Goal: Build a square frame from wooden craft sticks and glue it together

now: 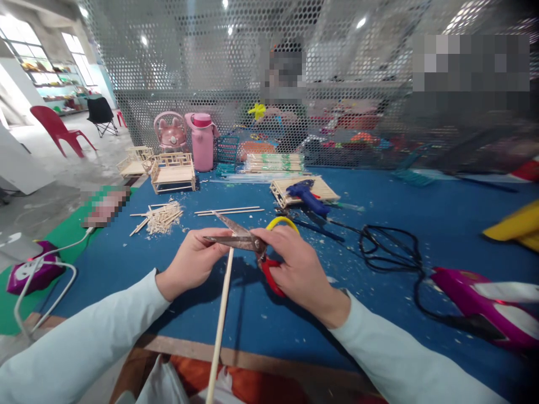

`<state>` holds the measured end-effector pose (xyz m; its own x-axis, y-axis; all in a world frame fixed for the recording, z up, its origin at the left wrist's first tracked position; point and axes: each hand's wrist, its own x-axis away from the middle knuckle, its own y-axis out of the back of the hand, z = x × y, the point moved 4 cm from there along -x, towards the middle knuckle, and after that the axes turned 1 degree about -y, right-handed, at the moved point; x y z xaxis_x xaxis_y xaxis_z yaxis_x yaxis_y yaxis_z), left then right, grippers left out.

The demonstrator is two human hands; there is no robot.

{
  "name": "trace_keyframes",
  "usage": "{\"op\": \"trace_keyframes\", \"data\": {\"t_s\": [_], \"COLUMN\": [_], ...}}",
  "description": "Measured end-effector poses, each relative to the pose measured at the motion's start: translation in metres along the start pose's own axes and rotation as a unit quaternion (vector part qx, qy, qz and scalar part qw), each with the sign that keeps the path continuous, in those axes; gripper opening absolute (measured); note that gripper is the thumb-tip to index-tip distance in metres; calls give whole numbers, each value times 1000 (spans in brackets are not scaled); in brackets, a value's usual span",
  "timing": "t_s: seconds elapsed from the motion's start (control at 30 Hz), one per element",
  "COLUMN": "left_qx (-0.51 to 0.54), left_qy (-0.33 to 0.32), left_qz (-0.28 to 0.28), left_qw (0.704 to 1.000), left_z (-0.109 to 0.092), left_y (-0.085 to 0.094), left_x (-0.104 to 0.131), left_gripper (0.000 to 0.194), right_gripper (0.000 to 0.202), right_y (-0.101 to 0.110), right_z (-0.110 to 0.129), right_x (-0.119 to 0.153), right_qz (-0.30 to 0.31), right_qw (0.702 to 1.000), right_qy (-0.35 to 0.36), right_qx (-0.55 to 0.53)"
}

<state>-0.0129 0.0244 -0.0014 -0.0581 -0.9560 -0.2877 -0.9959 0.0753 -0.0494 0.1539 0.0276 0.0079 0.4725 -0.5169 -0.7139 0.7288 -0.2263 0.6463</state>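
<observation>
My right hand (295,264) grips a pair of scissors (244,240), its handles red and yellow, its worn blades parted and pointing left. Between the fingers of my left hand (197,255) is the upper end of a thin wooden stick (223,314), which slants down toward me past the table's front edge. The stick's top meets the lower blade; whether it lies between the blades is hidden. Beyond my hands, two loose sticks (229,211) lie on the blue table. A heap of short cut pieces (164,217) lies to their left.
Small stick-built furniture models (172,171) stand at the back left beside a pink thermos (202,143). A blue glue gun (307,196) rests on another stick frame (330,191). Its black cable (391,247) coils on the right near a purple power strip (484,303). Perforated metal screens the back.
</observation>
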Motion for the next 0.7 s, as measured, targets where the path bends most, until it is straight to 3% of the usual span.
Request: {"op": "trace_keyframes", "data": {"t_s": [0.23, 0.4, 0.57, 0.7], "left_qx": [-14, 24, 87, 145], "left_qy": [-18, 25, 54, 84], "left_qz": [47, 49, 29, -3], "left_qw": [999, 998, 994, 986], "left_z": [-2, 5, 10, 11], "left_y": [-2, -2, -1, 0], "left_x": [-2, 0, 0, -4], "left_gripper": [18, 24, 23, 25], "right_gripper": [43, 30, 30, 39], "right_y": [1, -2, -1, 3], "right_z": [0, -3, -14, -20], "right_x": [-1, -1, 0, 0], "right_qz": [14, 17, -11, -16], "right_qw": [1000, 989, 958, 915], "right_qy": [-16, -106, -236, -280], "right_qx": [-21, -97, -165, -291]}}
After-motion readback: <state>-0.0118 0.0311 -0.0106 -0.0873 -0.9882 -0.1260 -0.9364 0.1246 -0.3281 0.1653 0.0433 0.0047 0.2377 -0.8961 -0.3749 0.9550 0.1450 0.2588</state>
